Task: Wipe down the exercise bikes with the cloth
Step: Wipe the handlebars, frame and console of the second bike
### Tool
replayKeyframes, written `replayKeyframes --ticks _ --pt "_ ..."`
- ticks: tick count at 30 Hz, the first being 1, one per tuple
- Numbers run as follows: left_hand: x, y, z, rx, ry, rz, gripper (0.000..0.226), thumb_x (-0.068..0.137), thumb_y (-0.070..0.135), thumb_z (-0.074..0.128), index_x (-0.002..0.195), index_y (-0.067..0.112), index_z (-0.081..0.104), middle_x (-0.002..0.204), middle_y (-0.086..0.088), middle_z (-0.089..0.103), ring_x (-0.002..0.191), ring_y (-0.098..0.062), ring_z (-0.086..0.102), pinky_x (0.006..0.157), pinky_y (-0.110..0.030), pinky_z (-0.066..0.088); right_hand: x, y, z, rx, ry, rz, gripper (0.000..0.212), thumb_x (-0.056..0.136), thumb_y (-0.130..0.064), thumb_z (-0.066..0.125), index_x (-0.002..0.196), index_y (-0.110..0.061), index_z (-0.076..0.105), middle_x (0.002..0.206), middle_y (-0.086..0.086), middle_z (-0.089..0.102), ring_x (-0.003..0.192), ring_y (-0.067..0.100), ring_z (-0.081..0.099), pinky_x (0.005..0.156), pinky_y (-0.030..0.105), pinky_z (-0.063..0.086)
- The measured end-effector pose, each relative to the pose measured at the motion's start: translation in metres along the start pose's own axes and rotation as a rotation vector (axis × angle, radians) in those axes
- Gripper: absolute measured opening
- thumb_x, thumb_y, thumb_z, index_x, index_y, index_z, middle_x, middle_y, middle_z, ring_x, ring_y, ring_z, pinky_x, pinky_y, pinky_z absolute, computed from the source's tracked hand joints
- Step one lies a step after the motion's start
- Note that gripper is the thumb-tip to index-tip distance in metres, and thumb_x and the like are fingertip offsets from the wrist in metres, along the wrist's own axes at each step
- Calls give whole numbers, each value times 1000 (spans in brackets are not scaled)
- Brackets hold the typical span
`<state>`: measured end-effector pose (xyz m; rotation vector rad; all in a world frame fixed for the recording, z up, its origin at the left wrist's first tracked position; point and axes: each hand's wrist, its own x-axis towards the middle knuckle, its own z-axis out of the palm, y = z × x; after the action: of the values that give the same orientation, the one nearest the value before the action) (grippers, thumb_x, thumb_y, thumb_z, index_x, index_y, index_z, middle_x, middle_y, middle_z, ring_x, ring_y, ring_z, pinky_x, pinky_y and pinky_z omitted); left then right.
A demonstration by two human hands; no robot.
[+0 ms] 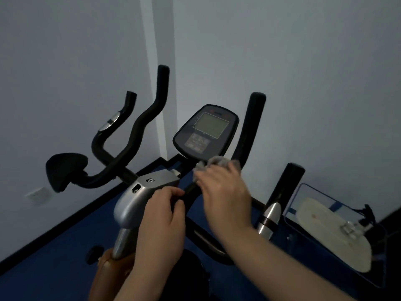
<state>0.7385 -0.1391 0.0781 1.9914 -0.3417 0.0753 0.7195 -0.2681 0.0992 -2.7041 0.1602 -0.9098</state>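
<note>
Head cam: right hand [223, 192] has the grey cloth [217, 162] bunched in its fingers on the handlebar [191, 187] below the console [206, 131]. Left hand [162, 218] grips the bar. Cloth looks soft, light; keep it wadded.

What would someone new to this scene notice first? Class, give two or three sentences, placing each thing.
First come the two hands at the centre: the right hand presses a grey cloth against the bike's black bar, while the left hand grips the bar beside the silver bracket. Just above them sits the console with its pale screen. Black handlebars rise on either side against the pale wall.
</note>
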Motion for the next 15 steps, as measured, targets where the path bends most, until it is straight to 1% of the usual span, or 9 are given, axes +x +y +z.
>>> replayKeyframes --ticks 2,4,6,8,10,12,13,14,15 --pt "1 -2 0 -7 -18 10 17 90 19 52 98 33 58 98 15 59 91 -1 57 76 -26 47 -14 -12 4 81 -1 -76 20 81 -8 68 97 -19 76 99 0 75 96 18 69 91 37 53" --pt "3 -3 -2 -58 -39 -20 18 91 17 52 96 32 60 100 11 60 93 -3 58 79 -27 47 -2 4 -6 59 16 -152 22 82 -9 68 98 -22 76 97 -1 75 92 20 69 82 35 56" --pt "4 -3 -4 -101 -40 -44 20 91 15 53 92 33 61 100 10 62 93 -1 58 78 -24 44 16 26 -21 1 105 -78 22 82 -8 71 97 -21 77 97 1 75 93 22 69 85 35 54" --pt "3 -4 -3 -114 -32 -55 21 90 15 54 90 34 62 99 10 62 90 2 57 75 -21 42 17 30 -29 -3 147 74 23 80 -4 73 97 -18 77 100 5 75 98 23 69 86 33 52" --pt "3 -3 -2 -124 -27 -61 21 90 15 54 89 34 62 98 9 63 87 4 57 74 -21 42 4 20 -23 11 152 116 27 75 -2 76 97 -18 78 102 3 75 99 19 69 85 22 48" --pt "5 -2 -1 -129 -28 -75 21 90 14 53 90 33 62 97 9 63 86 4 58 74 -22 43 -2 16 -20 146 140 98 24 78 -7 75 97 -21 77 101 -3 75 95 10 69 84 5 40" --pt "7 -1 0 -123 -34 -76 21 90 14 54 90 33 62 96 8 63 86 2 58 73 -23 43 0 18 -24 243 116 138 22 82 -12 72 99 -25 77 100 -7 75 93 5 67 84 -1 36" --pt "10 0 2 -115 -40 -68 21 90 13 54 89 33 62 94 7 63 85 0 59 71 -24 43 5 23 -30 340 95 202 20 86 -18 68 101 -29 75 100 -11 74 92 2 65 83 -2 39" --pt "14 2 3 -109 -45 -51 22 90 13 55 88 33 62 92 6 64 83 0 59 69 -23 42 10 30 -36 445 98 274 19 89 -23 66 103 -32 74 99 -16 73 91 -1 65 82 2 44"
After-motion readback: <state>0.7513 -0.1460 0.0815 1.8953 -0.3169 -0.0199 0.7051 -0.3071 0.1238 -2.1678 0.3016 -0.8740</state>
